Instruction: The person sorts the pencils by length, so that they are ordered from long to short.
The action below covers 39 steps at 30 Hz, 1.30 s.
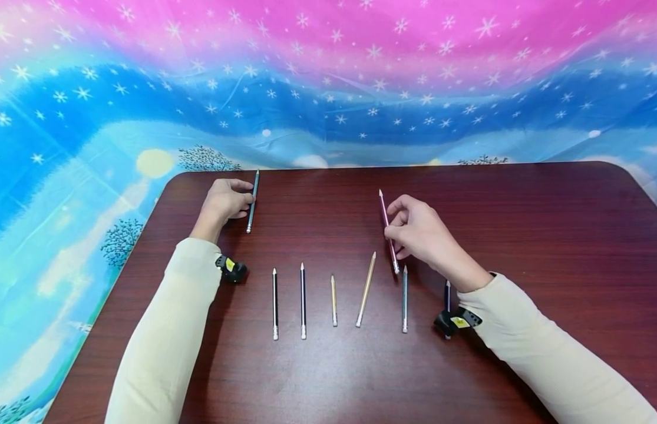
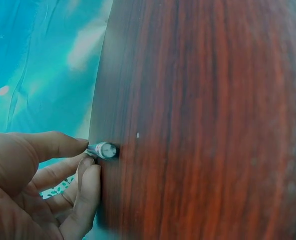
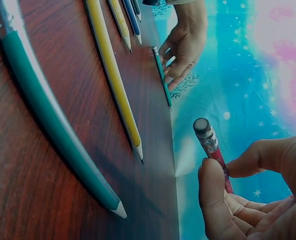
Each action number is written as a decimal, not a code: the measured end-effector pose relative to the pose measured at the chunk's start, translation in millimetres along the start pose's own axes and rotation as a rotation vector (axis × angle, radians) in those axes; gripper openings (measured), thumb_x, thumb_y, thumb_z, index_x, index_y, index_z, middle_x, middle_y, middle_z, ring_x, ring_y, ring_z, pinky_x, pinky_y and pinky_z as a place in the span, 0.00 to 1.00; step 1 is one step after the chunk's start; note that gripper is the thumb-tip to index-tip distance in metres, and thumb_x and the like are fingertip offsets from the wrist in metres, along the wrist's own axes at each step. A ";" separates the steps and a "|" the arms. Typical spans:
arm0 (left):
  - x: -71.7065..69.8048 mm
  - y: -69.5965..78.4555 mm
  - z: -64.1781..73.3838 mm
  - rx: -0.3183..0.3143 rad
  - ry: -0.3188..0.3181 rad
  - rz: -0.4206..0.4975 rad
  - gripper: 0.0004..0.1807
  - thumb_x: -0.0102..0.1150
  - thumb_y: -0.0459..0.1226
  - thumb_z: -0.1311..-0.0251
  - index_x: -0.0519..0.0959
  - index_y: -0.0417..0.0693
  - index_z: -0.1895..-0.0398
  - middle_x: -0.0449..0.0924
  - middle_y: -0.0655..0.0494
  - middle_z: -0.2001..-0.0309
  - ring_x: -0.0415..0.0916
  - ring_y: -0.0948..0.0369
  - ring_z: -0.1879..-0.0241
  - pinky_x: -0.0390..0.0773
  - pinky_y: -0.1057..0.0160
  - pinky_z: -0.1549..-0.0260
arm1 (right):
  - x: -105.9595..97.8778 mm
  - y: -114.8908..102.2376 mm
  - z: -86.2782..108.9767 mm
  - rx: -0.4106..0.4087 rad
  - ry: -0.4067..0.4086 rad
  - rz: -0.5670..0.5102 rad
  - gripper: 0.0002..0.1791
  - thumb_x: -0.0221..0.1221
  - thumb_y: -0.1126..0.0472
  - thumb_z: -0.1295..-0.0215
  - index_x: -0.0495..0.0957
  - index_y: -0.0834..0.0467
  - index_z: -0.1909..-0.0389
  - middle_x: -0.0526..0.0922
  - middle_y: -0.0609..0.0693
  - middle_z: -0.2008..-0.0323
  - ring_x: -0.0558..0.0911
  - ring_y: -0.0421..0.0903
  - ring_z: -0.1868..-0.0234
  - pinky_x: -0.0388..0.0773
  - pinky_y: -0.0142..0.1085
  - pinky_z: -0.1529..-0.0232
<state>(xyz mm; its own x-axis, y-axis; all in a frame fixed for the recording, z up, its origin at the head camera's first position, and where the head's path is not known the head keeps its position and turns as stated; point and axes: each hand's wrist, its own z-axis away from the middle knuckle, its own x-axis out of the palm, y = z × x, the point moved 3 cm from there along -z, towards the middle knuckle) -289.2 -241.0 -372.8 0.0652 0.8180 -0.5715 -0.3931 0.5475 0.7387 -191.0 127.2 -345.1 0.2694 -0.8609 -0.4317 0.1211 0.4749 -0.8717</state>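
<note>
At the table's far left, my left hand (image 1: 225, 203) pinches a green pencil (image 1: 253, 206) between thumb and fingers, its tip pointing to the back edge. The left wrist view shows this pencil's eraser end (image 2: 106, 150) close to the tabletop. My right hand (image 1: 421, 229) grips a red pencil (image 1: 383, 206) near the middle of the table, tip pointing away. In the right wrist view the red pencil (image 3: 217, 156) is raised off the wood, its eraser end toward the camera. Just in front of that hand lies another green pencil (image 1: 405, 303).
A row of pencils lies nearer me: black (image 1: 276, 306), dark blue (image 1: 303, 306), short yellow (image 1: 334, 301), and longer, slanted yellow (image 1: 366, 288). A dark pencil (image 1: 447, 292) is partly hidden by the right wrist camera (image 1: 446, 324). Behind the brown table (image 1: 561, 235) hangs a snowflake-patterned cloth (image 1: 328, 88).
</note>
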 end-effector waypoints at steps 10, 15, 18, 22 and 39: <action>-0.6 -2.1 0.4 0.000 0.001 -0.005 0.22 0.56 0.35 0.24 0.76 0.49 0.29 0.81 0.46 0.45 0.80 0.58 0.55 0.87 0.65 0.59 | 5.3 -4.0 -3.2 -0.003 -0.001 0.019 0.20 0.55 0.72 0.36 0.69 0.69 0.43 0.79 0.55 0.70 0.81 0.44 0.82 0.87 0.38 0.75; -1.5 -3.7 0.2 0.005 -0.005 -0.003 0.23 0.55 0.35 0.23 0.75 0.49 0.28 0.81 0.45 0.44 0.80 0.58 0.53 0.88 0.64 0.56 | 6.7 -4.1 -4.4 -0.001 -0.004 0.023 0.20 0.54 0.73 0.36 0.69 0.70 0.43 0.80 0.56 0.69 0.81 0.43 0.82 0.87 0.38 0.75; -1.5 -4.7 0.2 0.005 -0.005 0.001 0.23 0.54 0.36 0.23 0.75 0.49 0.27 0.81 0.45 0.43 0.80 0.57 0.52 0.88 0.62 0.53 | 7.0 -4.0 -4.6 0.003 -0.005 0.026 0.20 0.54 0.72 0.36 0.69 0.70 0.43 0.80 0.56 0.69 0.81 0.43 0.82 0.87 0.38 0.75; -1.9 -5.8 -0.2 0.009 -0.008 0.006 0.23 0.54 0.36 0.23 0.75 0.49 0.27 0.80 0.45 0.43 0.80 0.59 0.54 0.88 0.64 0.56 | 7.7 -3.7 -5.6 0.009 -0.008 0.018 0.20 0.54 0.72 0.36 0.69 0.70 0.43 0.80 0.56 0.69 0.81 0.43 0.82 0.87 0.38 0.75; -2.6 -7.6 -2.8 0.021 -0.040 0.037 0.23 0.57 0.37 0.23 0.75 0.49 0.27 0.80 0.46 0.43 0.79 0.62 0.59 0.88 0.69 0.61 | 30.3 -15.6 -24.6 0.012 -0.046 -0.032 0.17 0.57 0.72 0.32 0.69 0.68 0.43 0.80 0.58 0.68 0.80 0.44 0.80 0.87 0.36 0.75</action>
<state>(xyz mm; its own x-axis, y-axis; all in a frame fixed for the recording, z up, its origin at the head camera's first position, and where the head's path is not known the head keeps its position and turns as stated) -289.0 -247.8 -377.9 0.0878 0.8437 -0.5296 -0.3767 0.5203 0.7664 -208.2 89.2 -350.2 0.3085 -0.8665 -0.3924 0.1418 0.4498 -0.8818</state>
